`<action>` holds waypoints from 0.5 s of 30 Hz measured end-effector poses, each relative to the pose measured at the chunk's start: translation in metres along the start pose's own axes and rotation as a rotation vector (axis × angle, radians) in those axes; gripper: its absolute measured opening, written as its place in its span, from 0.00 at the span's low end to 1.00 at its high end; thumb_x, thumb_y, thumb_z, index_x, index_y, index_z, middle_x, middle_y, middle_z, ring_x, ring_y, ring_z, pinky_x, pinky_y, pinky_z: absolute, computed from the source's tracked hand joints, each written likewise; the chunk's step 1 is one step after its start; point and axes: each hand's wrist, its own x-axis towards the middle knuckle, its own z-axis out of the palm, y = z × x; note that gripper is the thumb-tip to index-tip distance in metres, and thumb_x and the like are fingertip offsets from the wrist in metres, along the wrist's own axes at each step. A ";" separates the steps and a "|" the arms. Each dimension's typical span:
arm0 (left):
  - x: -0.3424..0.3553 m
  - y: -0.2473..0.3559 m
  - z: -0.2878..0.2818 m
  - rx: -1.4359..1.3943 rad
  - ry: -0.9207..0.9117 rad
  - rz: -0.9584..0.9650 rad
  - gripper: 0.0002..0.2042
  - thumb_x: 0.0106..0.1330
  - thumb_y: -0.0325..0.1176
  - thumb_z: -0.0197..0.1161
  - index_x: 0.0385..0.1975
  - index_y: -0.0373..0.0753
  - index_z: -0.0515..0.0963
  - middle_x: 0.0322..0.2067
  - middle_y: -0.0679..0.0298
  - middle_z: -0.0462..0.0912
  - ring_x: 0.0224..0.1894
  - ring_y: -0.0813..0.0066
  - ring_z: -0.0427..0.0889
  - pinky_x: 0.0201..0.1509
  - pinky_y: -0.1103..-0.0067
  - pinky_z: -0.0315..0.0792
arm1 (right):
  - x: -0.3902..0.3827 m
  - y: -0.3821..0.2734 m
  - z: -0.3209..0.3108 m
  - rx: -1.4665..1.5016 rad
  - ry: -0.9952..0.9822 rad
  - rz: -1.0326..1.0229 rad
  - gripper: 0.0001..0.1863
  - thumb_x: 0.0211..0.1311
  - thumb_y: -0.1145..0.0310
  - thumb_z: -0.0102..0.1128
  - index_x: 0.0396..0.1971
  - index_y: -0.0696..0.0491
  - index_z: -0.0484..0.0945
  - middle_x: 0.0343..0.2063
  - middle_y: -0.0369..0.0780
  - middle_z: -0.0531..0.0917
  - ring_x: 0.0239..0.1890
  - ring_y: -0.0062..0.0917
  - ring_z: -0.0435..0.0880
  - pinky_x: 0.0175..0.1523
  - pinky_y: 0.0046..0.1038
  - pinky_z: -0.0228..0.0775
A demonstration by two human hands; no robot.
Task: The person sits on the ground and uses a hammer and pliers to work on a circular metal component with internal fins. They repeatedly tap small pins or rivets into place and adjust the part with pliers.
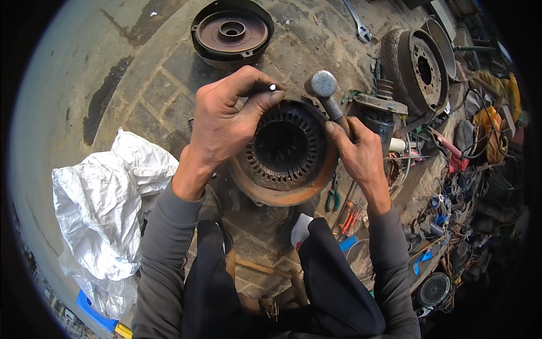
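Observation:
Between my legs and arms stands a round motor stator with a rusty rim and a ring of slots around its dark bore. My left hand is closed above its left far edge. From that grip shows the small bright end of a thin rod; the rest is hidden by the fingers, so I cannot tell which tool it is. My right hand is closed around the handle of a hammer. The hammer's steel head is raised over the stator's far right rim.
A round metal housing cover lies at the far side. An adjustable wrench and rusty drums are at the far right. Red-handled pliers lie near my right arm, scrap parts beyond. A white sack is at the left.

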 end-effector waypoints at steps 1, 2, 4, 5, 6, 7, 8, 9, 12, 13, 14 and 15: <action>-0.002 0.000 0.000 0.001 0.002 -0.009 0.05 0.74 0.22 0.72 0.47 0.34 0.89 0.40 0.64 0.93 0.44 0.78 0.91 0.51 0.79 0.84 | 0.000 0.000 0.000 -0.007 -0.001 0.001 0.25 0.75 0.48 0.72 0.35 0.59 0.83 0.20 0.50 0.81 0.22 0.44 0.80 0.32 0.41 0.72; -0.004 -0.001 0.000 0.002 0.003 -0.017 0.05 0.74 0.22 0.72 0.46 0.34 0.89 0.40 0.64 0.93 0.44 0.78 0.91 0.51 0.79 0.84 | 0.000 -0.001 -0.001 -0.001 0.011 -0.021 0.25 0.75 0.48 0.72 0.35 0.59 0.83 0.20 0.50 0.81 0.22 0.43 0.80 0.32 0.41 0.72; -0.006 -0.002 0.000 -0.009 0.009 -0.018 0.05 0.75 0.21 0.72 0.46 0.34 0.89 0.40 0.64 0.93 0.44 0.78 0.91 0.51 0.79 0.84 | 0.000 -0.004 -0.001 0.020 -0.003 0.014 0.25 0.75 0.49 0.72 0.36 0.59 0.83 0.21 0.49 0.81 0.22 0.42 0.80 0.32 0.40 0.72; -0.007 -0.003 -0.001 -0.025 0.012 -0.023 0.05 0.75 0.21 0.72 0.46 0.34 0.88 0.40 0.64 0.93 0.44 0.78 0.91 0.52 0.79 0.84 | 0.000 -0.005 -0.001 0.043 -0.005 0.011 0.24 0.75 0.49 0.72 0.36 0.59 0.84 0.21 0.49 0.81 0.22 0.41 0.80 0.32 0.40 0.72; -0.007 -0.003 -0.002 -0.010 0.014 -0.018 0.05 0.74 0.21 0.72 0.46 0.34 0.88 0.40 0.64 0.93 0.44 0.78 0.91 0.52 0.79 0.84 | 0.000 -0.007 -0.001 0.037 -0.006 0.024 0.24 0.75 0.49 0.72 0.37 0.59 0.84 0.21 0.49 0.82 0.22 0.41 0.81 0.32 0.40 0.72; -0.007 -0.004 -0.003 -0.008 0.015 -0.018 0.05 0.74 0.21 0.72 0.46 0.34 0.88 0.40 0.64 0.93 0.44 0.78 0.91 0.52 0.79 0.84 | 0.000 -0.008 -0.002 0.036 -0.007 0.028 0.24 0.75 0.49 0.72 0.37 0.59 0.84 0.21 0.49 0.82 0.22 0.40 0.81 0.32 0.39 0.72; -0.007 -0.004 -0.004 -0.005 0.016 -0.017 0.05 0.74 0.21 0.72 0.46 0.33 0.88 0.40 0.64 0.93 0.44 0.77 0.91 0.52 0.79 0.84 | 0.000 -0.009 -0.002 0.035 -0.009 0.037 0.24 0.75 0.50 0.72 0.38 0.59 0.85 0.21 0.48 0.82 0.22 0.39 0.81 0.33 0.39 0.72; -0.008 -0.004 -0.005 0.008 0.023 -0.012 0.05 0.74 0.21 0.72 0.46 0.33 0.88 0.40 0.63 0.93 0.44 0.77 0.91 0.52 0.78 0.84 | 0.000 -0.009 -0.002 0.034 -0.009 0.035 0.23 0.75 0.50 0.73 0.38 0.59 0.85 0.21 0.48 0.82 0.22 0.38 0.81 0.33 0.39 0.72; -0.010 -0.006 -0.008 0.044 0.037 0.006 0.05 0.73 0.21 0.73 0.46 0.33 0.88 0.40 0.63 0.93 0.44 0.76 0.91 0.52 0.78 0.84 | 0.000 -0.009 -0.002 0.022 -0.015 0.040 0.23 0.75 0.50 0.73 0.38 0.59 0.85 0.21 0.48 0.82 0.22 0.36 0.82 0.33 0.38 0.73; -0.010 -0.006 -0.008 0.055 0.040 0.011 0.05 0.73 0.21 0.73 0.46 0.33 0.88 0.40 0.63 0.93 0.44 0.76 0.91 0.52 0.78 0.84 | 0.000 -0.009 -0.002 0.013 -0.022 0.041 0.23 0.75 0.50 0.73 0.39 0.59 0.85 0.21 0.47 0.83 0.22 0.36 0.82 0.33 0.38 0.73; -0.011 -0.007 -0.008 0.066 0.042 0.015 0.05 0.73 0.21 0.73 0.46 0.33 0.88 0.40 0.62 0.93 0.44 0.76 0.91 0.52 0.78 0.84 | 0.000 -0.008 -0.002 0.005 -0.022 0.042 0.23 0.75 0.50 0.73 0.39 0.59 0.86 0.21 0.47 0.83 0.22 0.35 0.82 0.33 0.38 0.73; -0.012 -0.008 -0.007 0.044 0.042 0.036 0.05 0.73 0.21 0.73 0.45 0.33 0.88 0.40 0.62 0.93 0.44 0.76 0.91 0.52 0.78 0.84 | 0.000 -0.008 -0.002 0.011 -0.024 0.036 0.23 0.75 0.50 0.73 0.39 0.59 0.86 0.21 0.47 0.83 0.22 0.35 0.81 0.33 0.38 0.73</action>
